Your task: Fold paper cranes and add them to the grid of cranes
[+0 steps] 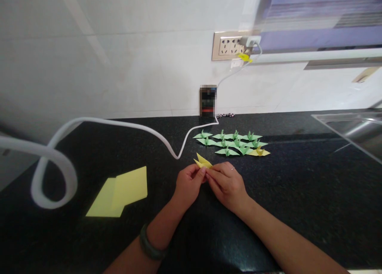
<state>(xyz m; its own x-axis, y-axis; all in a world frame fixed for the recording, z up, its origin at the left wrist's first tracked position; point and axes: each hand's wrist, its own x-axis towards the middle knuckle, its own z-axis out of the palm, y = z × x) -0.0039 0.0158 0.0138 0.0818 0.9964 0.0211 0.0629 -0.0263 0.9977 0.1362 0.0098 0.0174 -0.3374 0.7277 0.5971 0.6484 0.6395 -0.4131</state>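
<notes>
A small folded yellow paper (pixel 204 161), with pointed flaps standing up, is pinched between my two hands above the dark counter. My left hand (pixel 188 185) closes on its left side, thumb on top. From the right, my right hand (pixel 228 184) grips the same paper, with its fingertips meeting my left thumb. The lower part of the paper is hidden by my fingers. Just beyond my hands lie several green paper cranes (pixel 235 141) in rows, and a yellow paper crane (pixel 259 151) sits at their front right end.
Yellow paper sheets (pixel 129 186) lie overlapping at left on the black counter (pixel 298 210). A thick white cable (pixel 134 125) loops across the left side. A phone-like device (pixel 208 101) leans against the wall below a power socket (pixel 229 45). A metal sink (pixel 358 128) is at right.
</notes>
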